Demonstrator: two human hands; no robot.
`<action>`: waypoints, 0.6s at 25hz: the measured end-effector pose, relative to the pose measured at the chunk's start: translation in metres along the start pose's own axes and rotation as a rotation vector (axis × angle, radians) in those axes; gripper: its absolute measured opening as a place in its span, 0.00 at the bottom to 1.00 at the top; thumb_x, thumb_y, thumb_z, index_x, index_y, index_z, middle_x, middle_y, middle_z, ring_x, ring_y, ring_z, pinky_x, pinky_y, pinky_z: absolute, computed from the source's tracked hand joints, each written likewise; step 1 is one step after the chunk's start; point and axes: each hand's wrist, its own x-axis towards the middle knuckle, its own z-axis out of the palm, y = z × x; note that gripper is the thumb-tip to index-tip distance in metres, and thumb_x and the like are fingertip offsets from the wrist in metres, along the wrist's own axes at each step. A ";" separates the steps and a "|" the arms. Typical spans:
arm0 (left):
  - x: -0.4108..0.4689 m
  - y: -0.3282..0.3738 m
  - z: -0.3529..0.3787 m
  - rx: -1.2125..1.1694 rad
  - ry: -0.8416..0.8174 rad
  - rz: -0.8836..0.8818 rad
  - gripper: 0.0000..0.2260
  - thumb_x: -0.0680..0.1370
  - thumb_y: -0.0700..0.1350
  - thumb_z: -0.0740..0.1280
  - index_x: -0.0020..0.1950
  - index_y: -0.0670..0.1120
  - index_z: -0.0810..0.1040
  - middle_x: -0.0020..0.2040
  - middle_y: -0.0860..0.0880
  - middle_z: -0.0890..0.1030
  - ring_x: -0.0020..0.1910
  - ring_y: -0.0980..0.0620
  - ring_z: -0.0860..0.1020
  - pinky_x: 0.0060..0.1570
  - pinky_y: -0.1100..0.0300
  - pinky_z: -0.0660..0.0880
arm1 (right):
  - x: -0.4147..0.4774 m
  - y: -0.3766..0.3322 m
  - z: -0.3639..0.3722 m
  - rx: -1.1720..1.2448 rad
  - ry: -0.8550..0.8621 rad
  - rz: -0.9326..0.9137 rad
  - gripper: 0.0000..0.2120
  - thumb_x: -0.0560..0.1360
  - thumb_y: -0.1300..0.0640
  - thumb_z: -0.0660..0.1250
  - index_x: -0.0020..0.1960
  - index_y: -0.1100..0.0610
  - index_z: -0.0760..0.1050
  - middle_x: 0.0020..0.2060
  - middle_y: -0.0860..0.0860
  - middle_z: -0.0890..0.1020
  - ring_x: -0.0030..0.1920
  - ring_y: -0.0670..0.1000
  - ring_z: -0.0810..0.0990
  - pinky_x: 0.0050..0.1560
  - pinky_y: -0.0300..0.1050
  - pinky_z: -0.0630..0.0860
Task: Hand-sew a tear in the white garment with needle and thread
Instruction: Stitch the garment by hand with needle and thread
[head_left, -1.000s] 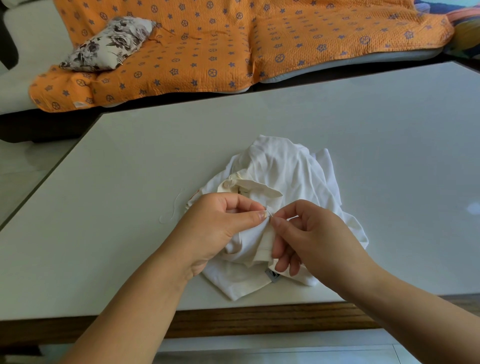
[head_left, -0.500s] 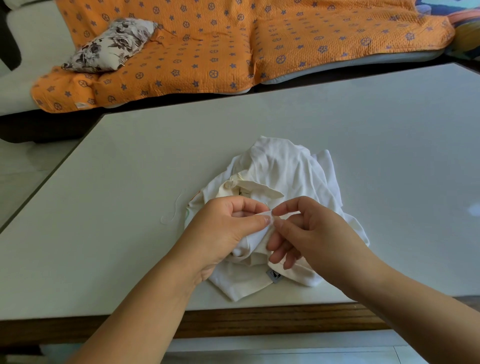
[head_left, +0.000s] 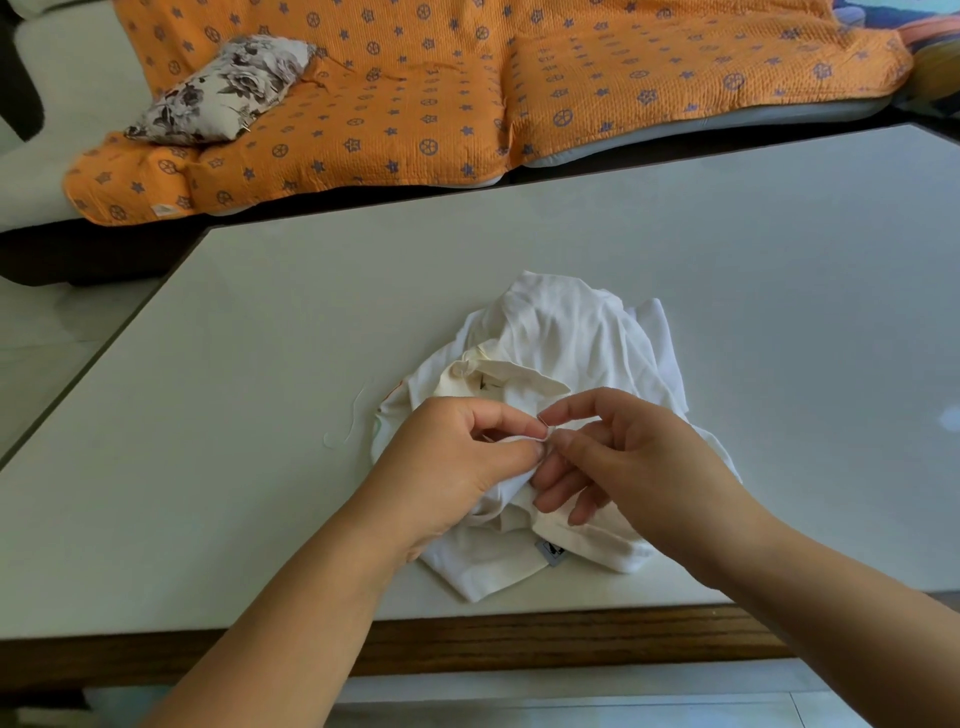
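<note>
Head view: a loose thread (head_left: 353, 421) lies on the worktop (head_left: 260, 364). My left hand (head_left: 447, 457) pinches a fold of the white garment (head_left: 571, 332), which is bunched near the front edge. My right hand (head_left: 639, 457) pinches what seems to be the needle (head_left: 546, 430) — mid-stitch, I judge, with the tear hidden.

The garment (head_left: 561, 338) at lower centre is white, with a cream collar band (head_left: 519, 376) and a small grey-blue label (head_left: 551, 552) at its lower hem. The thread (head_left: 353, 421) left of it is pale, almost white. The table top (head_left: 260, 364) is plain pale grey-white, and its near edge (head_left: 519, 639) is brown wood grain. Across the top of the frame, the quilt (head_left: 415, 104) is orange, printed with bluish-purple stars and spoked circles. The cushion (head_left: 223, 93) at upper left is white with grey-brown flowers.
</note>
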 end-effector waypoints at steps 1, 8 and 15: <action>-0.001 0.001 0.000 0.016 -0.006 0.006 0.05 0.74 0.43 0.73 0.44 0.54 0.85 0.34 0.60 0.83 0.32 0.64 0.79 0.31 0.73 0.71 | 0.000 -0.003 -0.001 0.003 -0.008 0.026 0.05 0.82 0.61 0.62 0.53 0.57 0.77 0.35 0.56 0.86 0.37 0.55 0.86 0.36 0.45 0.82; -0.004 0.004 0.000 0.053 -0.022 0.066 0.04 0.75 0.48 0.73 0.45 0.57 0.86 0.32 0.50 0.82 0.27 0.55 0.73 0.28 0.65 0.70 | -0.001 -0.014 -0.011 -0.098 -0.021 0.102 0.05 0.79 0.55 0.66 0.52 0.55 0.75 0.36 0.52 0.87 0.36 0.53 0.86 0.33 0.42 0.80; 0.000 0.003 -0.006 -0.056 0.043 0.049 0.03 0.73 0.47 0.75 0.44 0.55 0.86 0.33 0.48 0.76 0.27 0.49 0.64 0.25 0.60 0.62 | -0.002 -0.011 -0.012 0.006 -0.038 0.111 0.12 0.75 0.60 0.72 0.56 0.55 0.75 0.37 0.54 0.86 0.38 0.52 0.86 0.35 0.40 0.80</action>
